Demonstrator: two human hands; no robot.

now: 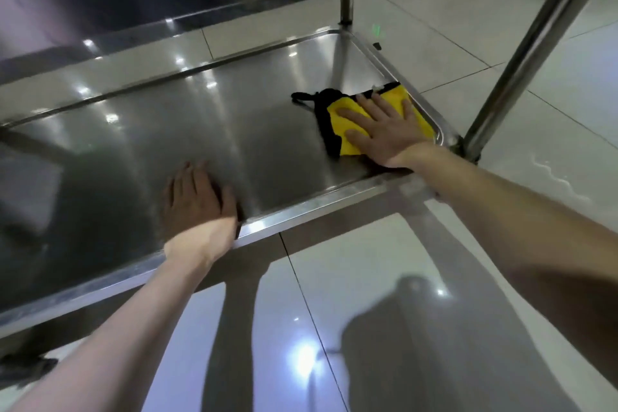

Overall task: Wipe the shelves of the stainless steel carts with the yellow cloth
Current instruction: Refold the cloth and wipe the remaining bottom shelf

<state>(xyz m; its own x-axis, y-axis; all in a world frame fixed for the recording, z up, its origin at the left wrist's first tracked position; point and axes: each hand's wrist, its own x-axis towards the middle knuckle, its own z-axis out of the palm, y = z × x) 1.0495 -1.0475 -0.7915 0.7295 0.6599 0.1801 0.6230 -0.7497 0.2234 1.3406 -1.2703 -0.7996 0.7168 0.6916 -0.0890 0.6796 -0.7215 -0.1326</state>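
Observation:
The bottom shelf of a stainless steel cart fills the middle of the view, shiny and rimmed. A yellow cloth with a black edge and loop lies in the shelf's near right corner. My right hand presses flat on the cloth, fingers straight and spread. My left hand rests flat on the shelf just inside its near rim, fingers straight, holding nothing.
An upper shelf of the cart hangs over the far side. An upright post rises at the near right corner, another post at the far right. Glossy white floor tiles surround the cart, with a wet patch to the right.

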